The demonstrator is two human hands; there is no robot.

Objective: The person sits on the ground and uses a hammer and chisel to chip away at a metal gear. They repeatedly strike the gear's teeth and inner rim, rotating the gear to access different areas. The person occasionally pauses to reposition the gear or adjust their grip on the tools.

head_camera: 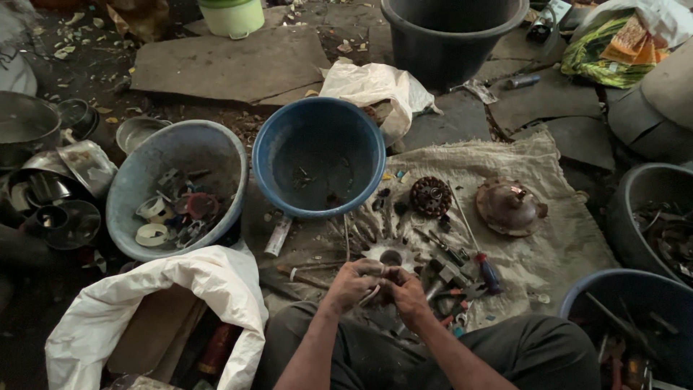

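My left hand and my right hand meet low in the middle, above my lap, both closed on a small pale metal ring-shaped part held between the fingers. Just beyond them on the burlap sack lies a pale finned disc with a centre hole. A dark wound motor core and a rusty domed motor cover rest farther back on the sack. A screwdriver with a red and blue handle lies right of my hands among pliers and small tools.
An almost empty blue tub stands ahead; a grey-blue tub of rings and scrap stands left. A white sack sits lower left, dark tubs right, a black bucket behind, metal pots far left.
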